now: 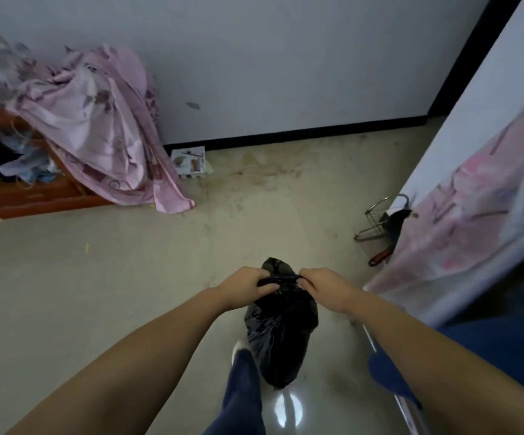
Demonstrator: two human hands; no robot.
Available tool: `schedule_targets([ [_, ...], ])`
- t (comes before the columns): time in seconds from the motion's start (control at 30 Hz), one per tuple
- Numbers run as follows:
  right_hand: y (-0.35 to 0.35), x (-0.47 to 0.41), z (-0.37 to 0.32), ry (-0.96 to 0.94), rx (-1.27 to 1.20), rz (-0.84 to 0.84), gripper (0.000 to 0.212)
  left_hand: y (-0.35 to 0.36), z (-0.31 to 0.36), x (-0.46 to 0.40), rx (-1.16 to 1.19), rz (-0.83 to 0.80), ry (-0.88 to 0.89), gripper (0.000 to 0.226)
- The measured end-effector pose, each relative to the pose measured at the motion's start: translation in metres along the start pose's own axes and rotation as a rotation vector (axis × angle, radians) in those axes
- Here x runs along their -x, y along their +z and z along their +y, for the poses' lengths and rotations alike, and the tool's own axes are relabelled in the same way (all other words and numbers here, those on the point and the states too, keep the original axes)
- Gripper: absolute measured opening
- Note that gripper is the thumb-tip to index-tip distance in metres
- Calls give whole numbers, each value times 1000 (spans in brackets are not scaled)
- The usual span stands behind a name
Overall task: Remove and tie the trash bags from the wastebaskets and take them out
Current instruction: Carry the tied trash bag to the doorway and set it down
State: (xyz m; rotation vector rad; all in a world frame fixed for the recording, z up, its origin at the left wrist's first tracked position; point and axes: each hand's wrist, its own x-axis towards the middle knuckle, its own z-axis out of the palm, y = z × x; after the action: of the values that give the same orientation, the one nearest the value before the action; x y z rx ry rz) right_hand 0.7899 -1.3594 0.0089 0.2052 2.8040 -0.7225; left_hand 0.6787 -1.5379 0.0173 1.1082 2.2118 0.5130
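- Leftmost, a pink floral sheet (97,127) spills over a reddish wooden frame (34,199) at the floor's left edge; a small printed box (190,161) sits against the wall's black skirting just beside the sheet's hem.
- Next, the left hand (248,285) has its fingers curled round the gathered neck of the black trash bag (281,328), gripping the plastic firmly.
- Centrally, the bag hangs off the floor (128,277) in front of the person's leg, between both forearms; its body looks full and its mouth is bunched into a twisted strip stretched between the hands.
- Then the right hand (320,287) pinches the other end of that strip, fingers closed on it.
- Rightward, a wire rack (376,221) and a red-handled tool (380,257) lie on the floor near a floral-covered bed (474,199) at the right edge.
- Progress, as I judge it: this bag is already out of its wastebasket, and none is in view. The tie seems underway, though I cannot tell whether a knot is finished. Carrying it out remains, as may other wastebaskets.
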Motion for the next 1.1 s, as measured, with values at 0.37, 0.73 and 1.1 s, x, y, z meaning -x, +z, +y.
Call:
schedule_targets([
  [0.37,-139,-209,90,184,-57,124,25,-175,-21,-265,-154,-86,168,34],
  [0.73,-288,-375,283,226,-16,129,25,-256,29,-557,-153,-138,254,32],
  [1.1,-429,-537,460,292,-26,162,24,-335,76,-835,-192,-160,320,36],
])
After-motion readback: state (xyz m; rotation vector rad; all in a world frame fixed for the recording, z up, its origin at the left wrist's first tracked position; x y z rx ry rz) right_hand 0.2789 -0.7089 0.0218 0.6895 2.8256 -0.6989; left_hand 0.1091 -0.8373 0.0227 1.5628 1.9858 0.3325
